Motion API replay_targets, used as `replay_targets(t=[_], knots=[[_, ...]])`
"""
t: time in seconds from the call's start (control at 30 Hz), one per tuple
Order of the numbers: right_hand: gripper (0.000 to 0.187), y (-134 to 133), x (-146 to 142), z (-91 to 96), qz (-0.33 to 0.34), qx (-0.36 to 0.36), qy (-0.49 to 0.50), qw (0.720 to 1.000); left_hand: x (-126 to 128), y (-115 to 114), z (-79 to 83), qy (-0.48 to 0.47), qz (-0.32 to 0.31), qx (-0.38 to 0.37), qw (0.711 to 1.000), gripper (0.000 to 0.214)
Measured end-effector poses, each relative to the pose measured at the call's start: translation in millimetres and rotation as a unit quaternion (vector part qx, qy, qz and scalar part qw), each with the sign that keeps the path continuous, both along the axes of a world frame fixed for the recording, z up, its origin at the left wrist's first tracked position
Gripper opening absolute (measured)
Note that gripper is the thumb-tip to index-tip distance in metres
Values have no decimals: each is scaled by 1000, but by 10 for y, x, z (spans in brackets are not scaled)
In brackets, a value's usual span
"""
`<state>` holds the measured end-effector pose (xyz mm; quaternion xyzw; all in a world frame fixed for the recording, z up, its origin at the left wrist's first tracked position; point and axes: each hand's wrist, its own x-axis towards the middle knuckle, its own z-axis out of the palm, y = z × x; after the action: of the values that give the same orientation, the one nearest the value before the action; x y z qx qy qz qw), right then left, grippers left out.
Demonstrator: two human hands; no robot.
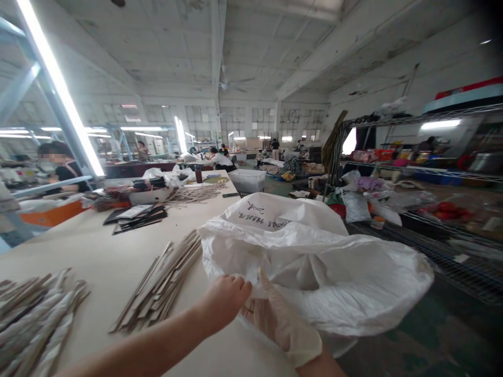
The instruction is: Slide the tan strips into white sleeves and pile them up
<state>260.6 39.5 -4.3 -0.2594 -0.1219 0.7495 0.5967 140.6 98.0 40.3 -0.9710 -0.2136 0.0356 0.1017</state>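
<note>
A large white plastic sack (338, 272) with black handwriting on it lies at the table's right edge and bulges over it. My bare left hand (226, 298) is closed on the sack's near rim. My right hand (281, 319), in a thin pale glove, grips the same rim just beside it, its thumb sticking up. Both hands are at the sack's mouth. A fanned pile of flat beige strips (165, 283) lies on the table just left of my left hand.
The beige table (102, 251) also carries twisted pale strips (35, 319) at the near left, black sheets (135, 215) and clutter farther back. A wire shelving rack (424, 204) with bags stands to the right. Seated people work at far benches; one person (58, 167) sits at left.
</note>
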Motion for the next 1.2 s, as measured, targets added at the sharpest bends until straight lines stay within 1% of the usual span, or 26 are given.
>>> replay_targets(t=[0.1, 0.17, 0.27, 0.3, 0.37, 0.43, 0.5, 0.57, 0.63, 0.7, 0.77, 0.83, 0.9, 0.93, 0.97, 1.0, 1.03, 1.07, 1.1, 1.13, 1.2], knots=[[23, 108, -58, -82, 37, -32, 91, 995, -95, -161, -45, -9, -50, 1, 999, 25], [20, 112, -82, -130, 21, -60, 92, 994, -163, -217, -67, -22, -57, -12, 998, 28], [20, 70, -109, -139, -20, -91, 77, 993, -244, -244, -107, -54, -44, -59, 996, 30], [18, 62, -114, -132, -25, -91, 84, 992, -262, -249, -125, -73, -33, -80, 994, 30], [13, 66, -116, -123, -15, -87, 110, 990, -284, -264, -170, -121, -4, -124, 985, 33], [7, 92, -108, -138, -5, -85, 127, 988, -299, -292, -223, -168, 38, -169, 970, 38], [3, 119, -95, -178, -14, -88, 133, 987, -327, -325, -284, -201, 93, -218, 951, 45], [2, 128, -82, -233, -42, -83, 131, 987, -388, -345, -350, -215, 162, -270, 924, 52], [4, 118, -72, -286, -69, -78, 127, 986, -492, -345, -411, -218, 223, -334, 889, 51], [7, 101, -69, -327, -85, -77, 122, 986, -640, -332, -450, -211, 255, -419, 845, 35], [7, 88, -75, -348, -102, -76, 117, 985, -817, -323, -441, -212, 281, -501, 790, 18], [10, 82, -82, -347, -127, -84, 108, 982, -998, -328, -367, -223, 326, -563, 726, 12], [13, 72, -85, -329, -141, -92, 107, 980, -1152, -340, -243, -260, 372, -620, 640, 14], [14, 62, -86, -319, -134, -95, 115, 980, -1208, -345, -174, -284, 386, -644, 596, 17], [13, 48, -90, -310, -122, -94, 127, 980, -1243, -348, -111, -311, 396, -659, 559, 22], [10, 30, -100, -305, -102, -91, 141, 981, -1255, -349, -58, -338, 407, -661, 533, 26], [7, 9, -117, -305, -74, -89, 155, 981, -1240, -348, -21, -359, 414, -652, 524, 31], [3, -14, -144, -310, -44, -88, 167, 981, -1201, -346, -1, -372, 415, -640, 530, 34], [2, -39, -184, -319, -16, -87, 174, 981, -1139, -341, 1, -376, 408, -625, 549, 36], [4, -66, -235, -331, 7, -87, 174, 981, -1059, -334, -13, -378, 391, -611, 575, 37], [10, -125, -365, -354, 35, -89, 156, 983, -872, -309, -81, -378, 348, -586, 626, 37]])
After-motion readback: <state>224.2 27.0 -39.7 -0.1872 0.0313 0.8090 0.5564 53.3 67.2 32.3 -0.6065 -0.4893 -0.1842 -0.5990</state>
